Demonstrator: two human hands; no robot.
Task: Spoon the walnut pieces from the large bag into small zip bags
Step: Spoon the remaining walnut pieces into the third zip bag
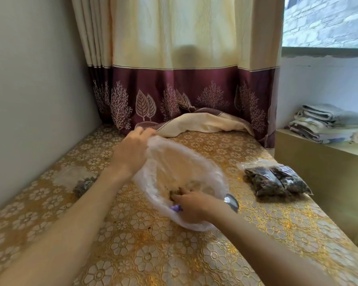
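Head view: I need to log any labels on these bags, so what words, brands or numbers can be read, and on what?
None can be read.
Large bag: clear plastic, no print visible.
Filled zip bags: no label visible.
Zip bag on the left: blurred, no text visible.
Tablecloth and curtain: patterns only.

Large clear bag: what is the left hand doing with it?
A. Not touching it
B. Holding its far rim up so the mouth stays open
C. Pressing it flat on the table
B: the left hand grips the far rim of the large clear bag, lifted with its mouth open.
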